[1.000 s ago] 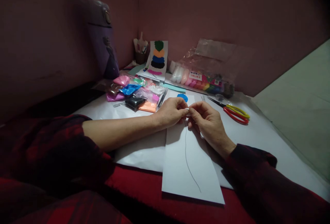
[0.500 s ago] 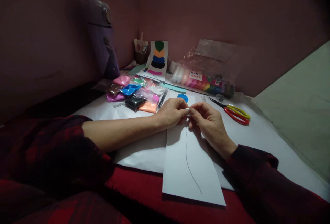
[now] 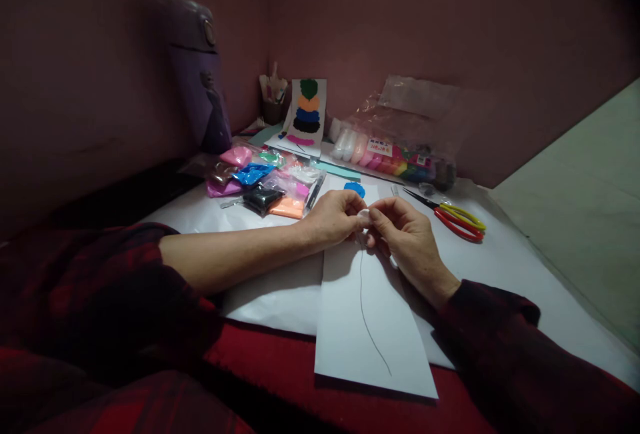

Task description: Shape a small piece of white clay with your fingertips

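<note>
Head view: your left hand (image 3: 333,219) and right hand (image 3: 405,234) meet at the fingertips, both pinched on a small white lump (image 3: 364,215) just above the white sheet (image 3: 370,334). Uneven pressure could flatten the lump or let it slip onto the drawn line (image 3: 363,307).

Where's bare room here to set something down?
Free: the white cover right of the scissors; the strip between the clay packets and the left hand. It and the right hand pinch a white bit. Crowded: the back, from packets to the clay bag.
</note>
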Action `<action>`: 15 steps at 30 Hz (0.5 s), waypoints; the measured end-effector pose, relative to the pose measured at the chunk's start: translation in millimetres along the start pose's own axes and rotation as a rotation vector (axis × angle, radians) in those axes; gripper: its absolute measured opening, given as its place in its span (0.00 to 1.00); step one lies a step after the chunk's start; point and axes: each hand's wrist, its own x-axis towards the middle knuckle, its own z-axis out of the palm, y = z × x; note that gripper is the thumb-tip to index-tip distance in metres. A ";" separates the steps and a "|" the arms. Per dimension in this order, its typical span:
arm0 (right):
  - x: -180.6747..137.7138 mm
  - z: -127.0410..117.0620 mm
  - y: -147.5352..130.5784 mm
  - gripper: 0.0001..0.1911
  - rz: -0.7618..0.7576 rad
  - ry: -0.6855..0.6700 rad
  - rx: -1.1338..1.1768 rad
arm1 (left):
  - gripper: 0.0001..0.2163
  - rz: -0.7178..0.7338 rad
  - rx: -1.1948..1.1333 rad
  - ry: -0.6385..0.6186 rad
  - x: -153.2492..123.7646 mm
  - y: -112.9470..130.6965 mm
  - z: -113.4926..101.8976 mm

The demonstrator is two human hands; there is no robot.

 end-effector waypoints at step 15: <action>-0.7 0.3 -2.3 0.10 -0.004 0.038 0.010 | 0.06 0.004 0.031 0.020 0.6 -1.3 1.8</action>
